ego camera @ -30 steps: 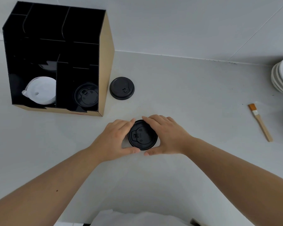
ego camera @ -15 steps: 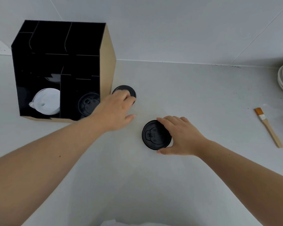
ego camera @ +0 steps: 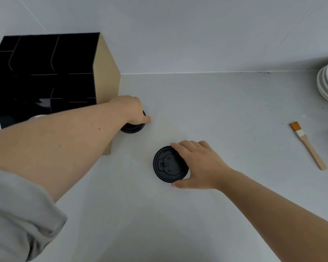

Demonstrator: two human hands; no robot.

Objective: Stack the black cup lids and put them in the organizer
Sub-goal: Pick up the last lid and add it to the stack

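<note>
Steadying the near lid (ego camera: 168,164) with my right hand (ego camera: 197,165) as a stacking base; left hand (ego camera: 130,110) closing over the far lid (ego camera: 133,128) by the organizer (ego camera: 106,72), grip unclear.

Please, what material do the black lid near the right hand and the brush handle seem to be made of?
The black lid looks like thin moulded plastic, semi-matte, with crisp embossed ridges. The brush handle appears to be pale unfinished wood, though no grain is visible.

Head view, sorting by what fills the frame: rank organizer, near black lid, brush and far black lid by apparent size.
1. Organizer, largest.
2. Near black lid and brush: the brush is longer and the lid broader, so unranked.
3. Far black lid looks smallest, but the left hand mostly covers it.
</note>
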